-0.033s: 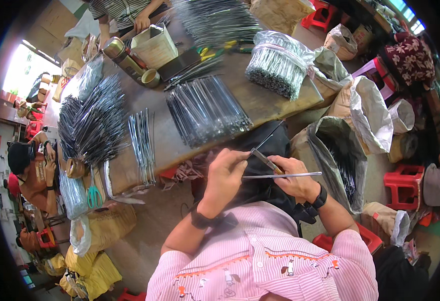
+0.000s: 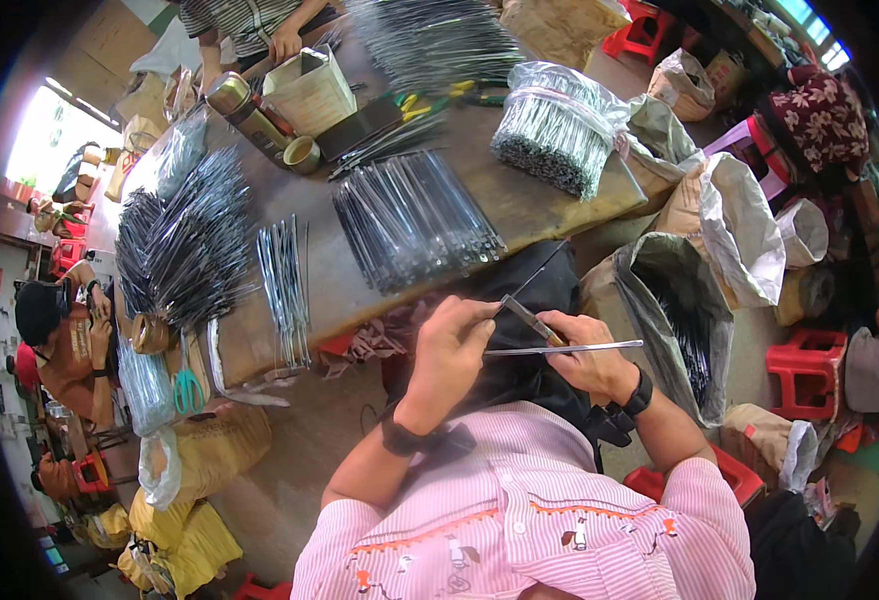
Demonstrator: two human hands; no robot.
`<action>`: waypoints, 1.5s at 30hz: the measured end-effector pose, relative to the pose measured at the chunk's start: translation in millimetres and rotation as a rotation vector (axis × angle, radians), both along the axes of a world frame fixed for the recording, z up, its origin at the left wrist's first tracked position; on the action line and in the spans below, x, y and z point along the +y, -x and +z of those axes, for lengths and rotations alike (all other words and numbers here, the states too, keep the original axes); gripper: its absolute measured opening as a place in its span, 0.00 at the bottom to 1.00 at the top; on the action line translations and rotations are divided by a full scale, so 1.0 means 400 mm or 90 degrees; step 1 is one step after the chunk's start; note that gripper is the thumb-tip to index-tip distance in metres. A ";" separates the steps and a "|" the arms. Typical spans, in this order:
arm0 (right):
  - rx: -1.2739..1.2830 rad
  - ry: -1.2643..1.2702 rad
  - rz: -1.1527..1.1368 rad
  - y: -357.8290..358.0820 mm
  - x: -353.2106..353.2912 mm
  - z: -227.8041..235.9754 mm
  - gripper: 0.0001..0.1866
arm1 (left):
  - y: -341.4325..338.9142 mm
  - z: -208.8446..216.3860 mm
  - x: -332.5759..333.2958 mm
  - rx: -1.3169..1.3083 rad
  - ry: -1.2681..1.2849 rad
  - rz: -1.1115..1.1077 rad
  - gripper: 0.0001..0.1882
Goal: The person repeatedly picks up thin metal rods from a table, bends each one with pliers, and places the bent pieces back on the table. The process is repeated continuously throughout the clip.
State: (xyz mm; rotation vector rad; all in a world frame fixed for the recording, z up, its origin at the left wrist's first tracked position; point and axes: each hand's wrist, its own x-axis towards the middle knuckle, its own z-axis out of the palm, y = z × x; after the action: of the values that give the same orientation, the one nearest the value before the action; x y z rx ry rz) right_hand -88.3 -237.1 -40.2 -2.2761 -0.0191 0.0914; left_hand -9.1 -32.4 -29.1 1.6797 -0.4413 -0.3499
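Observation:
My left hand is closed, with thumb and forefinger pinching the near end of a thin dark metal strip that slants up and away over my lap. In my right hand is a small blade-like tool with a tan handle, its tip against the pinched end. A silver metal strip lies level from beside my left palm across my right fingers; which hand grips it I cannot tell. On the table beyond lie a fanned row of dark strips and a smaller row of strips.
A large strip heap and teal-handled scissors are at left. Farther back stand a flask, a cup and a wrapped strip bundle. An open sack and red stool are at right. Another person's hand shows across the table.

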 end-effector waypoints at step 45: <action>0.222 -0.669 -0.173 -0.040 -0.031 -0.041 0.13 | -0.297 -0.183 0.231 -0.166 -0.621 0.361 0.15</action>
State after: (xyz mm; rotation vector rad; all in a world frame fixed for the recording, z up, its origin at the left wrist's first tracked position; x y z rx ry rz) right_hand -72.2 -249.6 -56.6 -1.1777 0.3444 0.2623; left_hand 109.7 60.1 -102.5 2.7188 0.0777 0.1204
